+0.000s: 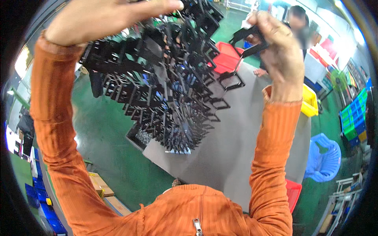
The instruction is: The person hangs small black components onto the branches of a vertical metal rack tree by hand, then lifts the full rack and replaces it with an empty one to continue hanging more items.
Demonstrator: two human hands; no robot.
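A tall, dense stack of black angular frames (pixel 157 90), tapering downward, fills the middle of the head view. My left hand (pixel 98 19) is raised at its upper left side. One digit stretches out straight along the stack's top; the other fingers are cut off by the picture's edge, and I see nothing held. On the other side, my right hand (pixel 277 39) is lifted with its fingers closed on a black rectangular frame (pixel 252 49). That frame is apart from the stack, near its upper right. Blur softens the fingers.
The stack stands over a grey table (pixel 232 137). A red bin (pixel 226 57) lies behind it, a yellow bin (pixel 310 101) and a red crate (pixel 292 193) at the right edge. Beyond are a blue plastic chair (pixel 323 158) and, across the table, another person (pixel 298 29).
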